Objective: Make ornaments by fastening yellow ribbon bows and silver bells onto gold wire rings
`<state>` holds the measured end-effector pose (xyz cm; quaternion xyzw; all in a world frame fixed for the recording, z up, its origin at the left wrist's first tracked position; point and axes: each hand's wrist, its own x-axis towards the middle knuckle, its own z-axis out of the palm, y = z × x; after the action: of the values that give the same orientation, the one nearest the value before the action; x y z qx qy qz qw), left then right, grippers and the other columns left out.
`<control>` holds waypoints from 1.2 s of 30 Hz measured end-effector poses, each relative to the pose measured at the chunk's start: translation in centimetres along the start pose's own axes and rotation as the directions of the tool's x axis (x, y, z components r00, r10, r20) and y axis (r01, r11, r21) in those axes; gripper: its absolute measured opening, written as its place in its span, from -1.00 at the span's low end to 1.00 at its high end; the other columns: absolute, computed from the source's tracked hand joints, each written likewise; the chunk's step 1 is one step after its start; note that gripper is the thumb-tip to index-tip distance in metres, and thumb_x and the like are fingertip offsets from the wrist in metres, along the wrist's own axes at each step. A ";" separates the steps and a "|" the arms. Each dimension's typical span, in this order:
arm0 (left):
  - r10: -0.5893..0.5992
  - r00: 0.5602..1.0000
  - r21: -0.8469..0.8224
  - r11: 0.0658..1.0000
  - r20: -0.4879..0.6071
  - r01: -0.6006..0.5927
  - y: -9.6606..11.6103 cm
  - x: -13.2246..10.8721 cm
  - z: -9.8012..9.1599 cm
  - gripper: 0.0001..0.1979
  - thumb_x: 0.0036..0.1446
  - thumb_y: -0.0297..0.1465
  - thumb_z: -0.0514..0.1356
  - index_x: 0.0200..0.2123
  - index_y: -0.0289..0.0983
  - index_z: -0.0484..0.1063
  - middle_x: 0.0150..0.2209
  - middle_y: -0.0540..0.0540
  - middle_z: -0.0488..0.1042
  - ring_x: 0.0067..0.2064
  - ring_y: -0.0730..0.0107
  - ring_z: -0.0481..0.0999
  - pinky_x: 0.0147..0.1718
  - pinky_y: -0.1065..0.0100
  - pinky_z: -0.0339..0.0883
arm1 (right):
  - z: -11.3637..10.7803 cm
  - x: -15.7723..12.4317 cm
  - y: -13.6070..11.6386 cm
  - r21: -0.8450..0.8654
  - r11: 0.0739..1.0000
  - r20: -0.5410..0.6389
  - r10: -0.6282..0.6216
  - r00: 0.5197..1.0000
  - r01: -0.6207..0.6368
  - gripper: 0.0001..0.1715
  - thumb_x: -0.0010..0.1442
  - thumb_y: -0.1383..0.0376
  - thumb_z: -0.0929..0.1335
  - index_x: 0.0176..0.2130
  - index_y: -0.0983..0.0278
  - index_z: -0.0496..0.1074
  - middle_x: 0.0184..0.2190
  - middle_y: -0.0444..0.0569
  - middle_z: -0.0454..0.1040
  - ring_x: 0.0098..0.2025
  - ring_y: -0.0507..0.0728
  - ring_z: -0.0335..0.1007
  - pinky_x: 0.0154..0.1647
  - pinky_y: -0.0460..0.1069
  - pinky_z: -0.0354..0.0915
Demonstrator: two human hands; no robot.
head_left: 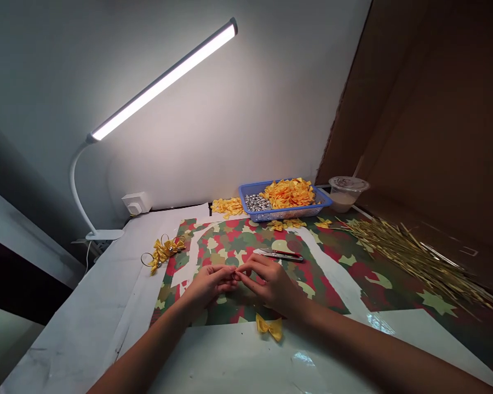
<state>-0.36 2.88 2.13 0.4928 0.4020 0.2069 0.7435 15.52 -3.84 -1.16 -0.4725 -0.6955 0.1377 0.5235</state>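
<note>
My left hand (208, 285) and my right hand (271, 282) meet above a camouflage-patterned paper mat (234, 243), with their fingertips pinched together. Anything between those fingertips is too small or too hidden to make out. Just below my right hand, a yellow satin ribbon bow (270, 327) lies on a glossy white sheet (238, 361). Small thread snips (281, 255) with red handles lie beyond my right hand. Left of my left hand sits a gold ribbon bow cluster (163, 253) with wire loops and small silver bells.
A blue plastic basket (285, 214) at the back holds orange ribbon pieces and silver beads. Loose yellow bows (227, 207) lie beside it. Gold straw-like strips (414, 257) spread right. A plastic cup (345, 192), clamp-on lamp (164, 79) and wall socket (135, 203) stand behind.
</note>
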 end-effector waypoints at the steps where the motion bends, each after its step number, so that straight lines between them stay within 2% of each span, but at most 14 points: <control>1: 0.002 1.000 -0.006 1.000 -0.008 -0.002 0.0 0.0 0.0 -0.64 -0.25 -0.22 0.45 -0.46 -0.40 0.56 -0.48 -0.10 0.54 -0.45 0.50 0.49 -0.32 0.50 0.38 | 0.0 0.0 0.1 -0.015 1.000 0.003 -0.010 1.000 0.010 -0.84 0.20 0.36 0.29 -0.37 0.25 0.47 -0.45 -0.03 0.44 -0.39 0.10 0.39 -0.33 -0.02 0.31; 5: 0.018 0.999 -0.024 1.000 -0.031 -0.019 -0.3 -0.1 0.1 -0.62 -0.28 -0.20 0.46 -0.47 -0.40 0.56 -0.47 -0.09 0.54 -0.44 0.51 0.50 -0.34 0.52 0.38 | 0.0 -0.1 0.3 -0.059 0.998 0.016 -0.025 1.000 0.026 -0.83 0.21 0.37 0.28 -0.34 0.25 0.47 -0.44 -0.03 0.45 -0.40 0.10 0.39 -0.36 -0.03 0.32; 11: 0.055 0.997 -0.041 0.998 -0.045 -0.057 -0.6 -0.2 0.3 -0.69 -0.15 -0.24 0.41 -0.46 -0.40 0.55 -0.48 -0.10 0.55 -0.42 0.49 0.51 -0.36 0.55 0.39 | 0.1 -0.2 0.3 -0.095 0.995 0.041 -0.035 0.999 0.039 -0.80 0.23 0.33 0.27 -0.35 0.23 0.49 -0.44 -0.03 0.45 -0.42 0.08 0.39 -0.38 -0.04 0.31; 17: 0.032 0.997 -0.078 0.996 -0.064 -0.037 -0.5 0.0 0.4 -0.86 -0.08 -0.48 0.33 -0.37 -0.40 0.55 -0.46 -0.13 0.58 -0.43 0.49 0.55 -0.36 0.55 0.43 | -0.2 0.0 0.3 -0.075 0.997 0.042 -0.028 0.999 0.031 -0.79 0.21 0.36 0.27 -0.35 0.25 0.49 -0.46 -0.05 0.44 -0.42 0.07 0.38 -0.38 -0.05 0.29; 22: 0.047 0.996 -0.116 0.992 -0.077 -0.056 -0.8 0.0 0.5 -0.78 -0.08 -0.57 0.30 -0.27 -0.38 0.52 -0.48 -0.11 0.59 -0.43 0.48 0.57 -0.38 0.56 0.44 | -0.5 0.1 0.4 -0.021 0.999 0.039 -0.035 0.999 0.035 -0.77 0.20 0.36 0.27 -0.43 0.25 0.47 -0.53 -0.09 0.36 -0.48 0.05 0.30 -0.43 -0.06 0.23; 27: 0.071 0.994 -0.125 0.989 -0.080 -0.081 -0.7 -0.1 0.6 -0.75 -0.06 -0.56 0.31 -0.23 -0.39 0.50 -0.43 -0.15 0.60 -0.44 0.48 0.57 -0.38 0.54 0.44 | -0.7 0.1 0.4 0.032 0.999 0.052 -0.015 0.999 0.013 -0.77 0.17 0.39 0.26 -0.34 0.27 0.51 -0.50 -0.09 0.37 -0.47 0.04 0.29 -0.42 -0.07 0.22; 36: 0.084 0.989 -0.101 0.990 -0.125 -0.096 -0.5 -0.2 1.0 -0.76 -0.08 -0.56 0.30 -0.26 -0.40 0.49 -0.43 -0.16 0.60 -0.39 0.42 0.59 -0.40 0.52 0.44 | -0.8 0.2 0.8 0.097 0.993 0.083 0.064 0.995 -0.072 -0.75 0.17 0.38 0.26 -0.30 0.28 0.54 -0.52 -0.11 0.32 -0.51 0.02 0.19 -0.47 -0.08 0.15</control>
<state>0.26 1.95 1.99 0.4568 0.4119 0.2908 0.7329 16.62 -3.54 -1.28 -0.4634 -0.6914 0.2089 0.5135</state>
